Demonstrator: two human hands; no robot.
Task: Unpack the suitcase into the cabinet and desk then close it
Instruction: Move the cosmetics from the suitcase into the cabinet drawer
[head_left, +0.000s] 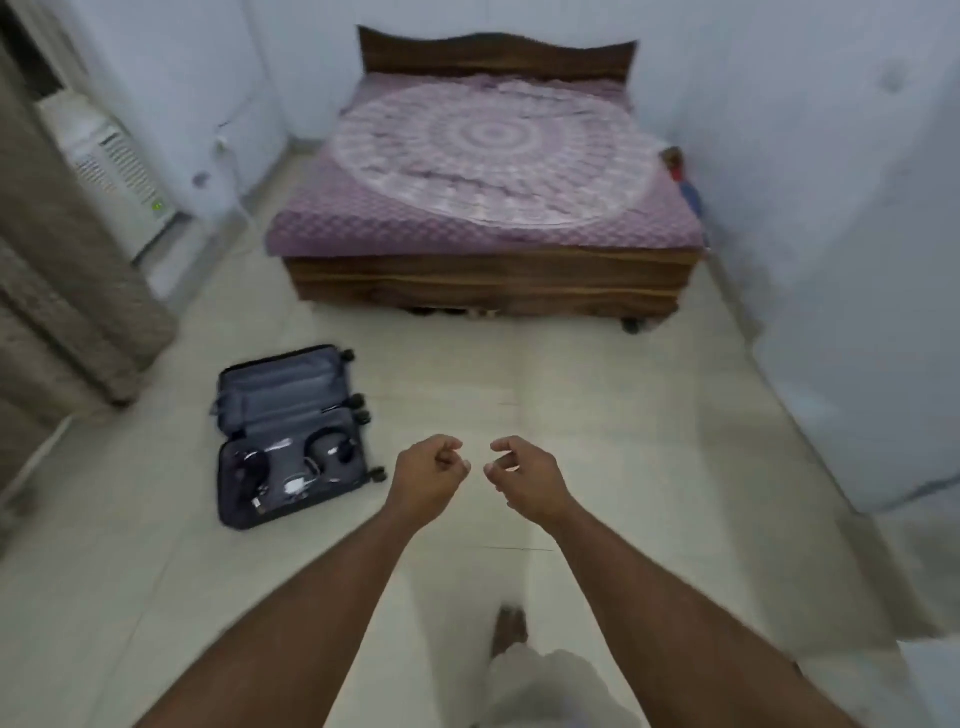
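Nearest the camera, a bare foot stands on the pale tiled floor, with both forearms stretched forward above it. The left hand has its fingers curled into a loose fist around nothing; the right hand hangs with fingers loosely bent, its grip likewise holding nothing. The two hands are near each other but apart.

Left of the hands, well out of reach, the suitcase lies open flat on the floor, its lid half farther away. The near half still holds headphones, white cables and some dark small items too blurred to name, so unpacking is judged unfinished. These pieces look light; the cables are limp and likely to tangle, so lifting them bunched seems wise, and the headphones are best taken by the stiff band. The shell looks rigid, and the lid should swing over from its outer edge.

Beyond stands a wooden bed with a purple cover, and a curtain at far left. No cabinet or desk is in view.
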